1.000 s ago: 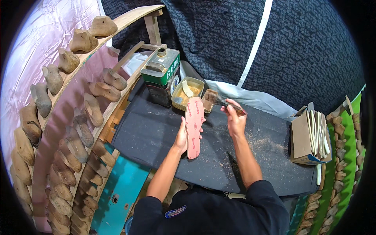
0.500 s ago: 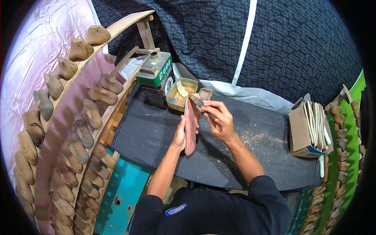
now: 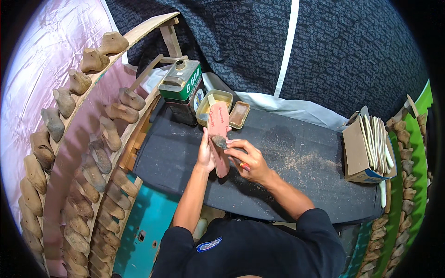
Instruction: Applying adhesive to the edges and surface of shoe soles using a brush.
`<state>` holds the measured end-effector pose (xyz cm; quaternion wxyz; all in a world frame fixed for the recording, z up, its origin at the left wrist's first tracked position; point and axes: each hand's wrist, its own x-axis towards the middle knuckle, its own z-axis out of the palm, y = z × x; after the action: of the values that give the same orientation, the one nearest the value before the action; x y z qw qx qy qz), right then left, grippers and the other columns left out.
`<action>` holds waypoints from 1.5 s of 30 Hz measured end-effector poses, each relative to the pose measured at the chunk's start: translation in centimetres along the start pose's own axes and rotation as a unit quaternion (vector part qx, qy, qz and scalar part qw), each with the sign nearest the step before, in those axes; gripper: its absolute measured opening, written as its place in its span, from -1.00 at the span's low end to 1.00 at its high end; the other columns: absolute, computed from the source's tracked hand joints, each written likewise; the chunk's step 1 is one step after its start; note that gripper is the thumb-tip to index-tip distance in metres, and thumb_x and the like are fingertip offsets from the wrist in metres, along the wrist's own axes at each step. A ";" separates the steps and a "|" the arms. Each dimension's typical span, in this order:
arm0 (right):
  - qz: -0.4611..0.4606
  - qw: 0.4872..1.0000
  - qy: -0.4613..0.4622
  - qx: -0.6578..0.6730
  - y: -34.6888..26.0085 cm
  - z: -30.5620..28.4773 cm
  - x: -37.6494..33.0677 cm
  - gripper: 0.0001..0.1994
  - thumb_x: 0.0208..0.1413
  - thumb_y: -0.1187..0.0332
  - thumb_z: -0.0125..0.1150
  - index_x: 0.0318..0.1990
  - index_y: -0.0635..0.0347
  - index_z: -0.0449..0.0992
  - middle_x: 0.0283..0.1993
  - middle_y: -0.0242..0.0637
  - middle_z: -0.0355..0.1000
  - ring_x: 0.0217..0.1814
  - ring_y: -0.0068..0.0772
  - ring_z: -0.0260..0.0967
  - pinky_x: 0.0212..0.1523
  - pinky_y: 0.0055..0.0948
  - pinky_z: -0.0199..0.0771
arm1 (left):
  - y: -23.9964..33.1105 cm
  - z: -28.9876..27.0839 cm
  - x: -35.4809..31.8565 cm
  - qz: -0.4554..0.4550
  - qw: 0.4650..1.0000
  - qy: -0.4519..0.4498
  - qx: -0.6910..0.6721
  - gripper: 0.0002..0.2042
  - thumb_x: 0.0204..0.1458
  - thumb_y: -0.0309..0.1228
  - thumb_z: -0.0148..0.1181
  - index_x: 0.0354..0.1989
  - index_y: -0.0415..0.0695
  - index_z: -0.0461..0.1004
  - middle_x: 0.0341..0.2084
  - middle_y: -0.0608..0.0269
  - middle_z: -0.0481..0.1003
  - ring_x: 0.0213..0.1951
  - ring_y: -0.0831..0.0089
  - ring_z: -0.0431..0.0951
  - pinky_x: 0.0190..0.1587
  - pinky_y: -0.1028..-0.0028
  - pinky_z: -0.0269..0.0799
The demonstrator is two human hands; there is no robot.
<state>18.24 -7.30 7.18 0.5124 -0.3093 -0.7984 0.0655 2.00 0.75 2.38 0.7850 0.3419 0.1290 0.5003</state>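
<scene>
My left hand (image 3: 204,154) holds a long pinkish-brown shoe insole (image 3: 219,121) from its left side and from beneath, its broad face turned up. My right hand (image 3: 250,160) is closed on a brush with a dark, clotted head (image 3: 219,141) and a red-ended handle. The brush head lies over the middle of the insole and seems to touch it. Just behind the insole's far end sits a square tub (image 3: 204,111) with yellowish contents and a pale flat piece in it. Beside the tub, a smaller brown tray (image 3: 240,112) stands on the dark-covered table.
A green and black metal can (image 3: 182,90) stands at the back left. Wooden shoe lasts (image 3: 65,102) fill racks on the left, with more on the right. A cardboard box (image 3: 359,157) of pale flat pieces sits at the table's right end. Crumbs (image 3: 301,162) litter the cloth.
The insole has turned from nearly edge-on to face up. My right hand has brought the brush nearer to me and left, from the insole's far end to its middle.
</scene>
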 end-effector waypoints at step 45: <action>-0.068 0.996 0.026 -0.055 -0.1 -3.2 1.5 -0.73 -0.13 0.65 0.32 -0.19 0.29 0.55 -0.10 -0.14 0.47 -0.06 -0.08 0.49 -0.07 -0.25 0.55 | 1.0 0.2 0.3 -0.016 0.995 -0.015 0.092 -0.21 0.23 0.29 -0.35 0.29 -0.22 0.23 0.04 0.03 0.46 -0.04 0.33 0.51 -0.03 0.33 0.48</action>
<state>20.48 -7.22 9.88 0.5188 -0.2838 -0.8061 -0.0215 1.56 1.18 3.20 0.7597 0.4184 0.1682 0.4686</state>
